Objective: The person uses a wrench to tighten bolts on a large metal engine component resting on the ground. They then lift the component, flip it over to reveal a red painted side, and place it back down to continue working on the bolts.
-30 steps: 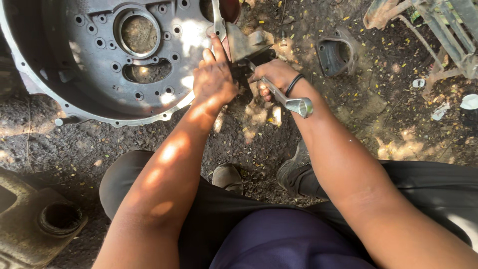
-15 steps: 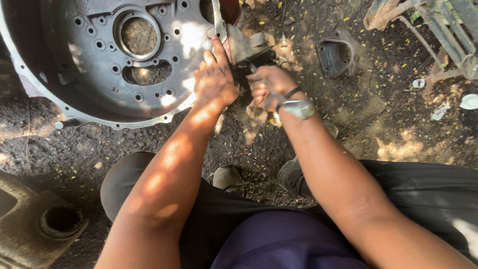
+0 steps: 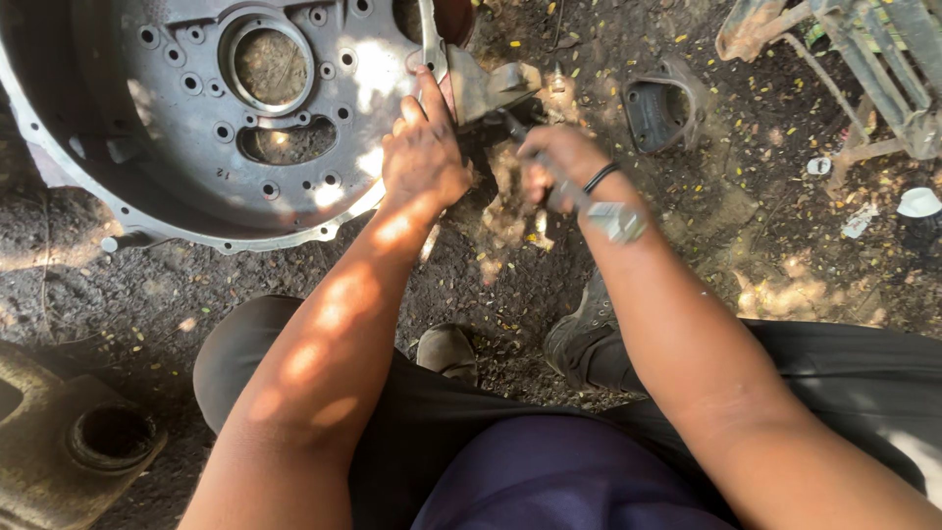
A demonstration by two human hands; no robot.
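Metal housing (image 3: pixel 196 118) (hollow), right hand (image 3: pixel 559 162) gripping wrench (image 3: pixel 589 201)

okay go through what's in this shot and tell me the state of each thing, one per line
Left hand: pressed flat on the bracket at the housing's rim.
Right hand: closed around a metal tool.
Metal tool: gripped, tip at the bracket.
Round metal housing: lying on the dirt, hollow side up.
Small dark casting: lying loose on the ground.
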